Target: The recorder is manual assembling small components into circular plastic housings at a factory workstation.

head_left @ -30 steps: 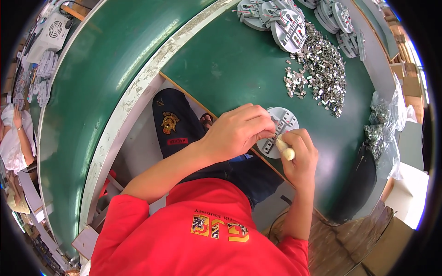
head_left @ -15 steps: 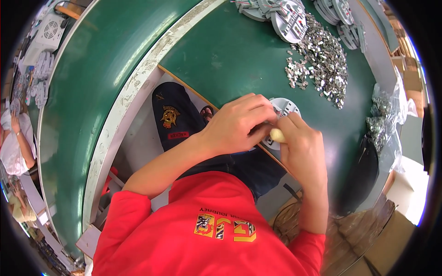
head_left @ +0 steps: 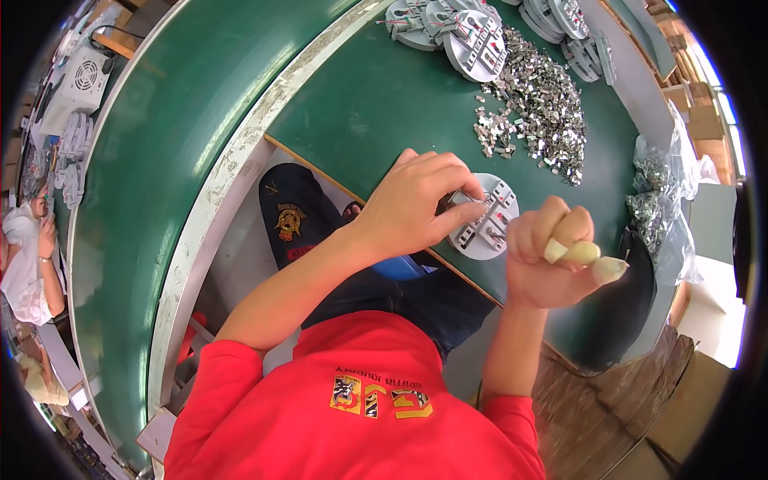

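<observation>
A round light-grey plastic plate with slots, small metal parts and thin wires lies at the green table's near edge. My left hand is at its upper left side, thumb and index finger closing on it. A thin wire seems to show by these fingertips. To the right of the plate, my right hand is raised with its fingers curled. Pale yellow rubber finger covers sit on some of its fingers. A tiny thin tip shows beside the outermost cover; what the hand pinches, if anything, is too small to tell.
A heap of small shiny metal pieces spreads over the green table. Similar grey plates are stacked behind it, with more at the far right. Clear plastic bags hang over the right edge. Another person sits at far left.
My right hand has left the plate and moved right, uncovering it. My left hand stays at the plate, its fingers now more visible. The whole view has shifted slightly.
</observation>
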The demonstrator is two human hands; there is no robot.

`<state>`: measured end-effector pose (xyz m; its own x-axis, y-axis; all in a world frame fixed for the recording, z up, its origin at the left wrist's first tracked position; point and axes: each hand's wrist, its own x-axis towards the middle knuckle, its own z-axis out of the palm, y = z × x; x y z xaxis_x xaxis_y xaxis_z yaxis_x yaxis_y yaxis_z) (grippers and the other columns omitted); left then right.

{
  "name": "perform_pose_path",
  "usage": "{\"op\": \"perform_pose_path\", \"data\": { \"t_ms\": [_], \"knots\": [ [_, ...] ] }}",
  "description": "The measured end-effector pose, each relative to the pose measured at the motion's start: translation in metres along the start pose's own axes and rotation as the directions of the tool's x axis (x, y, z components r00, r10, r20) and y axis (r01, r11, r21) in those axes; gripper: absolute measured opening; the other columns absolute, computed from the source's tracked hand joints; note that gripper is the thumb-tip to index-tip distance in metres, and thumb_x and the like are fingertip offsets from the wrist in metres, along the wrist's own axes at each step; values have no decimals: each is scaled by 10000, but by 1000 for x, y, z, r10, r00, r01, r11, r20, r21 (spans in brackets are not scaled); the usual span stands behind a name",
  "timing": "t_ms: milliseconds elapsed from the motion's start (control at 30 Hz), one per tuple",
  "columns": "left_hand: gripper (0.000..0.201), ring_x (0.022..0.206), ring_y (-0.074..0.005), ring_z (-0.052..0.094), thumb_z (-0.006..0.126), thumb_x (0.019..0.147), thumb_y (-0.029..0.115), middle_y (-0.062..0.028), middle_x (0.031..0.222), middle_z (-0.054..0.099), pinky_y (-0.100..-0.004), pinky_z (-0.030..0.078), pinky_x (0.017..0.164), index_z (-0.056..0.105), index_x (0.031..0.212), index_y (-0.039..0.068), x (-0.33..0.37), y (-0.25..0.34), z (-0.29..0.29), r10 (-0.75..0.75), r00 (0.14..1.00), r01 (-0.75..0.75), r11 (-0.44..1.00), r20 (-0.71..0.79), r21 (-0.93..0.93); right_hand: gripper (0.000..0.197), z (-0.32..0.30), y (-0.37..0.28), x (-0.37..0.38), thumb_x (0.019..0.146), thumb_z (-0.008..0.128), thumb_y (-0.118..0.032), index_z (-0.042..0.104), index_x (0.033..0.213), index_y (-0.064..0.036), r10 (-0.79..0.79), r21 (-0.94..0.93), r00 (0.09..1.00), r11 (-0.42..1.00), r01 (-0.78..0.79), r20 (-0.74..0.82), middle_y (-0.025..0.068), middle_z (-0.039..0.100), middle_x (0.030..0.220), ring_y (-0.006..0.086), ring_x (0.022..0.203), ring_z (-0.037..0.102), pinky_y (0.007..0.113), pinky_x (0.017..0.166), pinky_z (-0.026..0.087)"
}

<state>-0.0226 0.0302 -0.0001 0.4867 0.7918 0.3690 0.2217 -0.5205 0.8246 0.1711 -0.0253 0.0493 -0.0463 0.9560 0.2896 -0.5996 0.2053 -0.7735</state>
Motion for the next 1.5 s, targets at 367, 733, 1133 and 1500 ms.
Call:
{"op": "perform_pose_path", "data": {
  "t_ms": [367, 733, 1133, 1500],
  "knots": [
    [157, 919, -207, 628, 778, 897, 254, -9, 982, 662, -344, 398, 870, 718, 974, 131, 8, 0, -3, -121, 989, 118, 992, 81, 32, 797, -8, 39, 0, 962, 463, -793, 483, 703, -40, -174, -276, 984, 944, 178, 39, 74, 495, 650, 155, 501, 398, 318, 477, 326],
    [129, 923, -205, 627, 750, 878, 233, -21, 970, 648, -361, 398, 885, 716, 935, 123, 12, 2, -7, -205, 963, 204, 979, 176, 26, 813, -10, 43, 4, 968, 451, -795, 496, 704, -28, -177, -266, 981, 945, 192, 78, 94, 505, 631, 170, 510, 417, 318, 483, 329],
    [133, 896, -206, 619, 748, 884, 248, -20, 947, 635, -361, 401, 880, 708, 919, 126, 11, 0, -6, -163, 977, 163, 987, 140, 14, 810, -9, 47, 5, 956, 478, -800, 488, 730, -23, -234, -248, 959, 931, 269, 162, 94, 496, 631, 165, 495, 369, 322, 474, 302],
    [124, 905, -213, 620, 743, 878, 245, -29, 956, 639, -368, 405, 878, 706, 911, 130, 9, -3, -3, -120, 984, 117, 993, 131, 31, 828, -10, 49, 4, 959, 479, -798, 489, 720, -5, -222, -272, 960, 926, 262, 170, 93, 495, 629, 178, 487, 375, 320, 467, 300]
  ]
}}
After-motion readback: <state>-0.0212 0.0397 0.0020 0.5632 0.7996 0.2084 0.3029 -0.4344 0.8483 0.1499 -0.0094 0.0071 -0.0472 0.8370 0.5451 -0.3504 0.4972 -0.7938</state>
